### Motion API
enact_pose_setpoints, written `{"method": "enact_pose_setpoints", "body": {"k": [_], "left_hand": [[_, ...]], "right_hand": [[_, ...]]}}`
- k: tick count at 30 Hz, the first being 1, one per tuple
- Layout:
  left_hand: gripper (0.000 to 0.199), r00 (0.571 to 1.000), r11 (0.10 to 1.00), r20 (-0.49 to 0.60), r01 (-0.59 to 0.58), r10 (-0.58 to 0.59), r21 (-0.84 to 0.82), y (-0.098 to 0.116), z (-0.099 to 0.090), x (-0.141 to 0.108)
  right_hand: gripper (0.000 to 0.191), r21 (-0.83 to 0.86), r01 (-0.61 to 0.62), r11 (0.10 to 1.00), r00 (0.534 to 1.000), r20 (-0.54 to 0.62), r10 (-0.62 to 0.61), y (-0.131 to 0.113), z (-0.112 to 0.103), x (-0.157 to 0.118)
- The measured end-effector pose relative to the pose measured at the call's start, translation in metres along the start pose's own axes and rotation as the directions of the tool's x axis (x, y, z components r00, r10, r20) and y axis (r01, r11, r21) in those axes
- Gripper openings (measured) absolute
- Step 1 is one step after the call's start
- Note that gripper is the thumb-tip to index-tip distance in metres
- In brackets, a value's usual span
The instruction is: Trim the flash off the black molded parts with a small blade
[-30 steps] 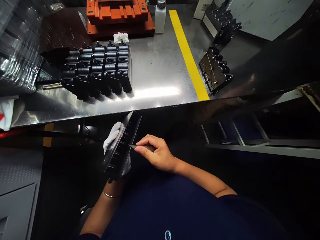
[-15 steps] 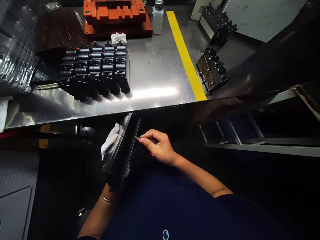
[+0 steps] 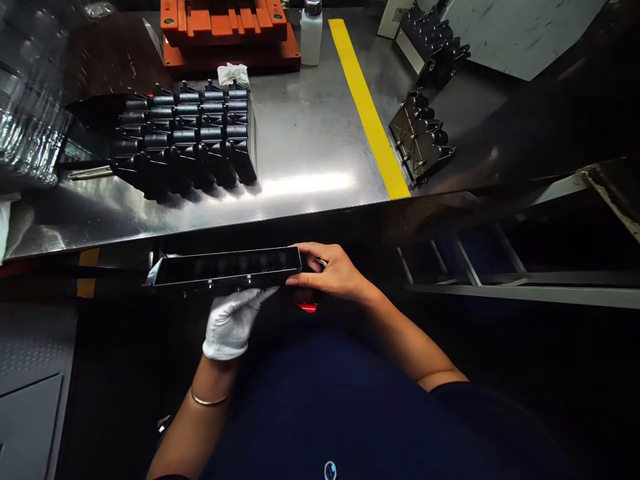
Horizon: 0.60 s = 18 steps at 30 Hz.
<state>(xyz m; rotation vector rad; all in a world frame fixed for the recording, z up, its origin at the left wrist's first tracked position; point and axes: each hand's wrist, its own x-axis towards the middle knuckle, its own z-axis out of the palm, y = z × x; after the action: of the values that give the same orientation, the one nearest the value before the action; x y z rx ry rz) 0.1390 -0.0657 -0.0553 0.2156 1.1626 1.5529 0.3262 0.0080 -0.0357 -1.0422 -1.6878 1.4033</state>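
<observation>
A long, black, box-like plastic part [image 3: 227,265] lies nearly level across my hands, its dark hollow side toward me. My left hand [image 3: 231,327], in a white glove, grips it from the near side below the middle; some fingers are hidden under or behind it. My bare right hand [image 3: 330,270] pinches the part's right end between thumb and fingers. A small tool stays tucked in that same palm: its red end [image 3: 307,308] shows below the hand, and the rest is mostly hidden.
On the steel bench [image 3: 285,147] stands a block of several ribbed black parts [image 3: 187,137]. Behind are an orange fixture [image 3: 225,40] and a white bottle [image 3: 311,37]. Right of the yellow tape [image 3: 367,107] are more black parts [image 3: 423,137]. Clear plastic trays [image 3: 30,127] are stacked at left.
The black part has swung from steeply tilted to nearly level. My right hand, which held a pointed blade against its edge, now grips its right end. My left hand has shifted beneath it.
</observation>
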Motion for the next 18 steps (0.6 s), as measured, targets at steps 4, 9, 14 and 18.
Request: {"method": "enact_pose_setpoints", "body": {"k": [4,9,14,18], "left_hand": [[0.015,0.988,0.989,0.126,0.107,-0.094,-0.103,0.009,0.018,0.000],[0.005,0.998,0.984,-0.031,0.042,-0.048,-0.171,0.017,0.045,0.009],[0.020,0.916,0.921,-0.153,-0.384,0.371,-0.063,0.008,0.056,0.008],[0.032,0.838,0.854,-0.173,-0.518,0.517,0.043,0.000,0.057,0.000]], "right_hand": [[0.040,-0.117,0.127,0.985,0.989,-0.055,-0.134,-0.002,0.012,0.000],[0.046,-0.313,0.013,0.950,0.987,-0.149,-0.063,-0.003,0.028,-0.002],[0.028,-0.213,-0.148,0.966,0.979,-0.169,0.113,-0.006,0.029,-0.012],[0.023,-0.001,-0.124,0.992,0.971,-0.205,0.122,-0.003,0.042,-0.015]]}}
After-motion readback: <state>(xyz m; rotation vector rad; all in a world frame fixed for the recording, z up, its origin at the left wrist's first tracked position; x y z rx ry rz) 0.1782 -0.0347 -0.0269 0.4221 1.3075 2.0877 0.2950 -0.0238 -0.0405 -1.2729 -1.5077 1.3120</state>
